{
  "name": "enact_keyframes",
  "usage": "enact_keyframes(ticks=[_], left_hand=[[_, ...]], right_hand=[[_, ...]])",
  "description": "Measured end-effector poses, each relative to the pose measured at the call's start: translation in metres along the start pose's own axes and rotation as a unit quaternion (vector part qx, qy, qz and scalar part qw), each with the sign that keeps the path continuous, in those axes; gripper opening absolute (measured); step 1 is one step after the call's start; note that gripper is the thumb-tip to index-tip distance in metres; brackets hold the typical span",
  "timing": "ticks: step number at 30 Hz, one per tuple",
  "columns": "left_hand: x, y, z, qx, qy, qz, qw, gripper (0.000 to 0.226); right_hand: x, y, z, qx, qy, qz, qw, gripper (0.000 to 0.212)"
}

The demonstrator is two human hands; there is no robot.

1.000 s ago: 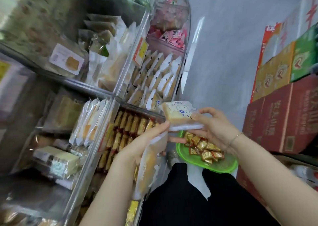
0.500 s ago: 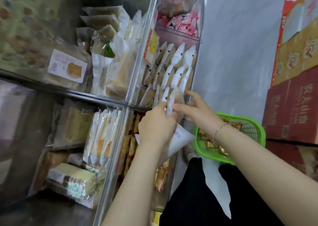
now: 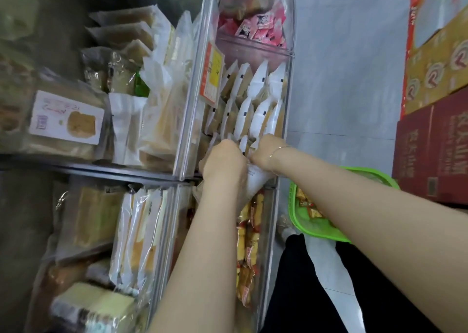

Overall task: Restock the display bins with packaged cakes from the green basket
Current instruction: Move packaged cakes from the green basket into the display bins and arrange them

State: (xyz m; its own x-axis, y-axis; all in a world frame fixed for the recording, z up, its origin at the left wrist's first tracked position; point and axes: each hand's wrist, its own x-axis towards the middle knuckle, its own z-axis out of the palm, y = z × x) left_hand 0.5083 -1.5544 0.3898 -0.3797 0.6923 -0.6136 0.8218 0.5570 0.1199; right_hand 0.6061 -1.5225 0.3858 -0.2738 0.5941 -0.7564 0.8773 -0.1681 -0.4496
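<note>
Two hands work at the bin (image 3: 253, 119): left hand (image 3: 224, 160) grips spare cake packets (image 3: 255, 183), right hand (image 3: 266, 151) pinches one into the front row. Crowded rows may buckle; spares could slip. Green basket (image 3: 298, 221) sits beside.

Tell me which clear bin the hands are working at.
The bin of white packs, right column, middle level. Both the left hand and right hand are at its front edge. The pink-pack bin is above, the orange-pack bin below.

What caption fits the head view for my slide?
Both hands, left hand and right hand, tuck white-wrapped cakes into a clear display bin; green basket waits beside.
</note>
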Motion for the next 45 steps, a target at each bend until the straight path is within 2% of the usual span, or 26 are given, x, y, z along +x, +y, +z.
enact_keyframes(ticks=[2, 3, 4, 6, 8, 10, 12, 14, 17, 20, 23, 26, 29, 30, 31, 33, 35, 37, 40, 41, 42, 43, 45], left_hand=[[0.015, 0.000, 0.005, 0.019, -0.015, -0.016, 1.000, 0.024], [0.020, -0.001, 0.007, 0.024, -0.019, -0.025, 0.999, 0.024], [0.024, -0.002, 0.008, 0.028, -0.024, -0.034, 0.999, 0.025], [0.031, -0.006, 0.010, 0.030, -0.033, -0.043, 0.998, 0.024], [0.036, -0.007, 0.012, 0.035, -0.035, -0.037, 0.998, 0.022], [0.040, -0.007, 0.017, 0.041, -0.035, -0.030, 0.998, 0.029], [0.043, -0.006, 0.021, 0.046, -0.037, -0.028, 0.998, 0.039], [0.046, -0.005, 0.023, 0.062, -0.023, -0.024, 0.998, 0.033], [0.046, -0.007, 0.026, 0.097, 0.016, -0.014, 0.995, 0.020], [0.045, -0.011, 0.028, 0.118, 0.042, -0.010, 0.992, 0.013], [0.044, -0.011, 0.028, 0.120, 0.029, -0.025, 0.992, 0.020], [0.039, -0.007, 0.026, 0.130, 0.026, -0.029, 0.991, 0.017], [0.035, -0.002, 0.018, 0.150, 0.001, -0.052, 0.987, 0.026], [0.033, 0.000, 0.015, 0.149, -0.010, -0.059, 0.987, 0.028], [0.031, 0.001, 0.013, 0.136, -0.011, -0.059, 0.989, 0.026], [0.021, -0.001, 0.013, 0.071, 0.031, -0.024, 0.997, 0.015], [0.002, -0.002, 0.015, -0.036, 0.070, 0.025, 0.997, 0.017], [-0.014, -0.002, 0.016, -0.141, 0.082, 0.052, 0.985, 0.025], [-0.031, 0.001, 0.014, -0.281, 0.099, 0.047, 0.953, 0.031], [-0.035, 0.004, 0.013, -0.327, 0.101, 0.040, 0.939, 0.034], [-0.040, 0.007, 0.012, -0.364, 0.104, 0.035, 0.925, 0.035], [-0.043, 0.010, 0.010, -0.395, 0.105, 0.031, 0.912, 0.035], [-0.051, 0.017, 0.005, -0.445, 0.103, 0.028, 0.889, 0.034]], right_hand=[[0.009, 0.001, 0.008, 0.070, -0.015, 0.036, 0.997, 0.036], [0.015, 0.003, 0.011, 0.158, -0.030, 0.068, 0.985, 0.037], [0.019, 0.004, 0.016, 0.272, -0.046, 0.096, 0.956, 0.044], [0.024, 0.007, 0.027, 0.452, -0.058, 0.122, 0.882, 0.071], [0.030, 0.011, 0.041, 0.530, -0.025, 0.142, 0.836, 0.089], [0.037, 0.014, 0.052, 0.555, 0.009, 0.173, 0.814, 0.085], [0.042, 0.017, 0.056, 0.538, 0.010, 0.188, 0.822, 0.066], [0.047, 0.018, 0.055, 0.515, 0.005, 0.194, 0.835, 0.050], [0.056, 0.016, 0.051, 0.489, -0.014, 0.195, 0.850, 0.041], [0.061, 0.015, 0.050, 0.425, -0.030, 0.177, 0.887, 0.040], [0.064, 0.015, 0.048, 0.395, -0.035, 0.177, 0.901, 0.038], [0.055, 0.005, 0.042, 0.332, -0.044, 0.165, 0.928, 0.032], [0.044, -0.001, 0.040, 0.289, -0.024, 0.153, 0.945, 0.061], [0.036, 0.000, 0.038, 0.281, -0.022, 0.132, 0.950, 0.057], [0.028, 0.002, 0.034, 0.270, -0.026, 0.097, 0.958, 0.044], [0.006, 0.012, 0.021, 0.270, -0.020, 0.023, 0.962, 0.013], [-0.015, 0.031, 0.007, 0.328, 0.015, -0.020, 0.944, 0.017], [-0.032, 0.049, -0.003, 0.413, 0.037, -0.049, 0.909, 0.014], [-0.048, 0.070, -0.008, 0.460, -0.086, -0.074, 0.881, 0.066], [-0.053, 0.072, -0.008, 0.463, -0.127, -0.074, 0.874, 0.071], [-0.056, 0.075, -0.007, 0.467, -0.146, -0.085, 0.868, 0.064], [-0.058, 0.074, -0.007, 0.478, -0.145, -0.090, 0.861, 0.048], [-0.061, 0.070, -0.010, 0.503, -0.077, -0.071, 0.858, 0.022]])
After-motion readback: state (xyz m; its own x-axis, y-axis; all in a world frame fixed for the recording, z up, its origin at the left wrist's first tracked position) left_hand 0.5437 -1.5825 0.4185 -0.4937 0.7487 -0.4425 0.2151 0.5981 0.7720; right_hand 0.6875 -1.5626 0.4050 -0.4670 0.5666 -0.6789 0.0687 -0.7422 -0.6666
